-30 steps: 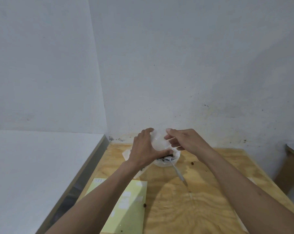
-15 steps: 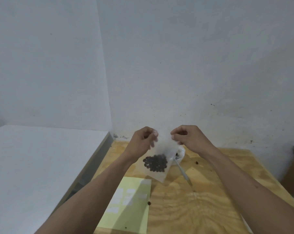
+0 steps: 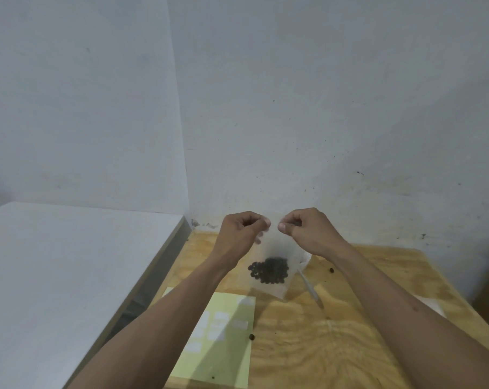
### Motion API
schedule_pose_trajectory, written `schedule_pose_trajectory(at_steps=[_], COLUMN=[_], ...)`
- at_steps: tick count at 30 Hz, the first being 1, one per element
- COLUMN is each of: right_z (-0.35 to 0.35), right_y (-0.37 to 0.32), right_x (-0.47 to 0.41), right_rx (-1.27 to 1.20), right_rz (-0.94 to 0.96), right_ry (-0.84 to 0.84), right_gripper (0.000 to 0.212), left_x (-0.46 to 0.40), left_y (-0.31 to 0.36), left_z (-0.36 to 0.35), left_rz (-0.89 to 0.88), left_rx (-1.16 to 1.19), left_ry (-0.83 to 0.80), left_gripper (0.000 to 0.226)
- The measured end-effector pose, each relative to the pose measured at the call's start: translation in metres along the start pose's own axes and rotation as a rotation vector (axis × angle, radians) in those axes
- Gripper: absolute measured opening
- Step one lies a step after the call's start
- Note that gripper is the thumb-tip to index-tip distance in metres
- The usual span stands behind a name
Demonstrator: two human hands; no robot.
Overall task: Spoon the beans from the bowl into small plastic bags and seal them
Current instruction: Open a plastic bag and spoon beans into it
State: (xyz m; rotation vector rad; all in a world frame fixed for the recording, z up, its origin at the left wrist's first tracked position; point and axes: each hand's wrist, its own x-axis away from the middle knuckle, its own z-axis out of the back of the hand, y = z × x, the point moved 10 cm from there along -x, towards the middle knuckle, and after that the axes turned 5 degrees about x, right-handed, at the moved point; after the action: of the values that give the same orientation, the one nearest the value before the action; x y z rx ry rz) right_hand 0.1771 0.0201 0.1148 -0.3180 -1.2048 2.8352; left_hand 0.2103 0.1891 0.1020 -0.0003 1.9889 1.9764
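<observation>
With the left hand [image 3: 242, 234] and right hand [image 3: 308, 231] each pinching a top corner of the small clear plastic bag [image 3: 274, 256] of dark beans [image 3: 269, 270], held above the plywood table [image 3: 308, 346], sealing probably wants thumbs pressed evenly along the strip.

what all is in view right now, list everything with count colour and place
plastic bag: one, clear, held up above the table between both hands
beans: a cluster, dark, at the bottom of the bag
loose beans: a few, dark, scattered on the table
bowl: one, white, mostly hidden behind the bag
spoon: one, pale handle, sticking out of the bowl toward the person
sheet: one, light green with white labels, near left of the table
table: one, plywood
white surface: one, left of the table
left hand: pinches the bag's top left
right hand: pinches the bag's top right
</observation>
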Motion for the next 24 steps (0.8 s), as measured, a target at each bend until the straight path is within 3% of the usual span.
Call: schedule_pose_trajectory(at_steps=[4, 11, 16, 24], right_z=[0.002, -0.001, -0.005, 0.002], right_y=[-0.005, -0.005, 0.004, 0.013], right_x=[0.003, -0.001, 0.000, -0.003], right_rx=[-0.044, -0.043, -0.145, -0.295], right_rz=[0.030, 0.035, -0.014, -0.104], right_ry=[0.022, 0.013, -0.033, 0.091], right_gripper=[0.011, 0.010, 0.012, 0.010], left_x=[-0.001, 0.001, -0.003, -0.007], left_y=[0.001, -0.001, -0.006, 0.000], left_z=[0.005, 0.001, 0.022, 0.027], left_rz=[0.004, -0.023, -0.020, -0.027], left_rx=[0.037, -0.015, -0.016, 0.000], left_ry=[0.047, -0.057, 0.090, 0.137], left_gripper=[0.011, 0.024, 0.027, 0.022])
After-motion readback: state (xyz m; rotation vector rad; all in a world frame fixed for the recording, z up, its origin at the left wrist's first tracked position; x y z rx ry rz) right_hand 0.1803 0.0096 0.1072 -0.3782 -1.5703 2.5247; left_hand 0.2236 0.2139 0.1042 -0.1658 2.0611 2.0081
